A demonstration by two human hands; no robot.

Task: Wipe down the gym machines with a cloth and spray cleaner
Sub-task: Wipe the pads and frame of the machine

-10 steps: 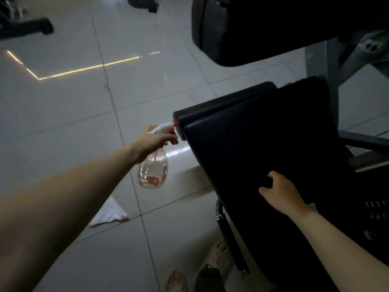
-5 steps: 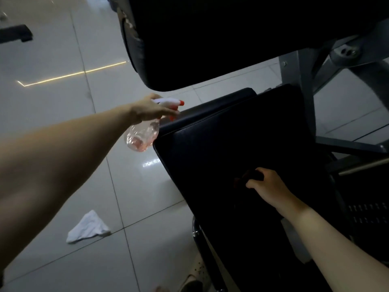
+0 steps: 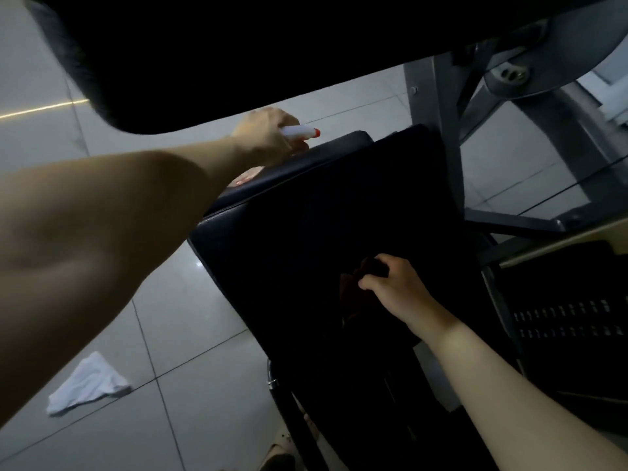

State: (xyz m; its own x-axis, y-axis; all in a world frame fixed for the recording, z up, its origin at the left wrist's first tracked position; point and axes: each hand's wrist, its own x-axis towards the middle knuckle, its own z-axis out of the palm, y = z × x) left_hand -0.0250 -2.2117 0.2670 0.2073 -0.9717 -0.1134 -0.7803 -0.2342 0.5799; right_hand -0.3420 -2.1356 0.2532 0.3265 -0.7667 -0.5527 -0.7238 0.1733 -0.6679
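One spray bottle (image 3: 300, 132) sits in the left hand (image 3: 266, 137), whose fingers curl round its white head; the red nozzle tip pokes out just past the knuckles, over the far edge of the black seat pad (image 3: 323, 232); below the wrist a sliver of the clear body shows a pinkish tint, though how full it is I cannot tell. The right hand (image 3: 397, 287) grips a dark cloth (image 3: 351, 294), bunched just left of its fingers and lying on that same pad. Two black pads in all; the upper pad (image 3: 238, 45) hangs above the left hand. A second cloth, the white cloth (image 3: 88, 382), lies on the tiled floor (image 3: 170, 300) beneath the left forearm. Right of the right hand a dark panel (image 3: 571, 321) carries two rows of pale marks, too small to read.
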